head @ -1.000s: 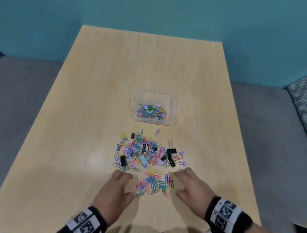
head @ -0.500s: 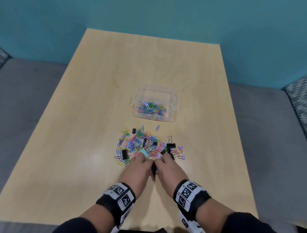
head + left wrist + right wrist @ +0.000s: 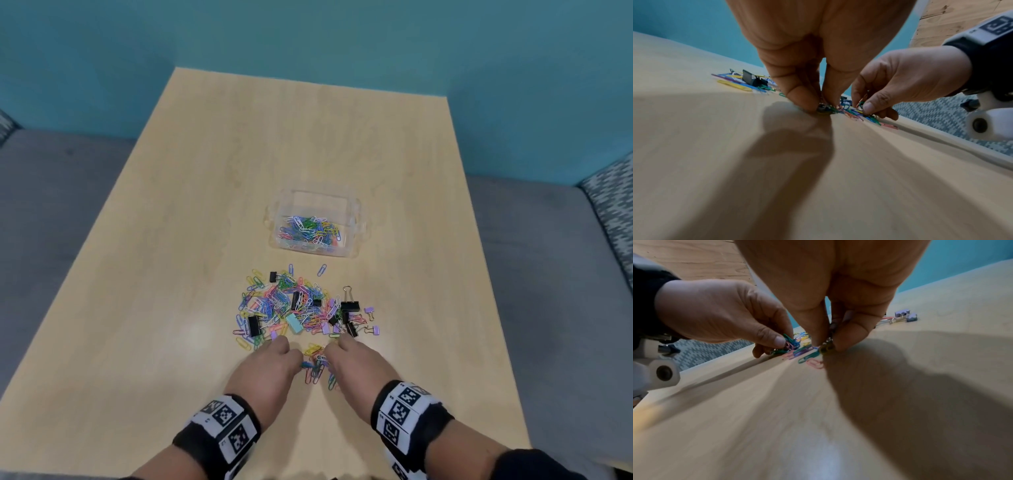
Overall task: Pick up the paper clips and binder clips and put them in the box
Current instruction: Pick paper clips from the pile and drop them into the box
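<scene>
A heap of coloured paper clips [image 3: 287, 301] with black, lilac and mint binder clips [image 3: 350, 306] lies on the wooden table, just in front of a clear plastic box [image 3: 356, 222] that holds several paper clips. At the heap's near edge my left hand [image 3: 274, 363] pinches a bunch of paper clips [image 3: 825, 108] against the table. My right hand [image 3: 352, 363] pinches another small bunch of paper clips [image 3: 826, 348] beside it. A few loose paper clips [image 3: 317, 368] lie between the two hands.
The light wooden table [image 3: 171, 274] stands against a teal wall, with grey seat cushions on both sides and a patterned cushion [image 3: 613, 205] at the right. Bare tabletop stretches left, right and behind the box.
Both hands came together at the heap's near edge and closed on clips; now they have drawn slightly apart and back towards me, leaving a few clips between them.
</scene>
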The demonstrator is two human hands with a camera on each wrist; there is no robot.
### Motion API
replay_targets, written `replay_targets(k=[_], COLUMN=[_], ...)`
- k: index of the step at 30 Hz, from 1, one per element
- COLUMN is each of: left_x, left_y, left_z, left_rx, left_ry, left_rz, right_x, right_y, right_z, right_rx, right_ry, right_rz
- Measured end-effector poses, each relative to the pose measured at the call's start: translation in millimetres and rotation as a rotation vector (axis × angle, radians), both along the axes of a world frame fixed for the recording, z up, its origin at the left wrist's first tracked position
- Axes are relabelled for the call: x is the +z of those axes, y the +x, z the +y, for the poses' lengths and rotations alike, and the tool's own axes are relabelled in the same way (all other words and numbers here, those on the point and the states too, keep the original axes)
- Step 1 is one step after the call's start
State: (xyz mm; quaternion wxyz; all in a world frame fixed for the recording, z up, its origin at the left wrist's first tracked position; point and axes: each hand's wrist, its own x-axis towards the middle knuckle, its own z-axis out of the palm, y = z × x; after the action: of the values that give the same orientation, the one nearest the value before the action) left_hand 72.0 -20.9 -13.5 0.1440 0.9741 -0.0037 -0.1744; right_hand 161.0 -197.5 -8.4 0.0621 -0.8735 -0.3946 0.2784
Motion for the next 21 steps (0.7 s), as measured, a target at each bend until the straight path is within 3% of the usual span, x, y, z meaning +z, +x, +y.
replay_targets(k=[6, 11, 16, 21], left_x=[9, 29, 58, 76], left_y=[4, 32, 100, 175], left_z=[4, 19, 55, 75], left_rx=[0.019, 0.253, 0.456, 0.533], left_ry=[-0.037, -0.329, -0.466, -0.413], left_rz=[0.043, 0.107, -0.001, -0.159], right_x=[15, 42, 70, 78], right_y=[13, 44, 110, 167], right_z=[-2, 12, 41, 75], right_rx=[0.076, 0.01, -0.347, -0.651], right_ry=[-0.042, -0.023, 0.141, 0.374], right_rz=[0.057, 0.268, 0.437, 0.377])
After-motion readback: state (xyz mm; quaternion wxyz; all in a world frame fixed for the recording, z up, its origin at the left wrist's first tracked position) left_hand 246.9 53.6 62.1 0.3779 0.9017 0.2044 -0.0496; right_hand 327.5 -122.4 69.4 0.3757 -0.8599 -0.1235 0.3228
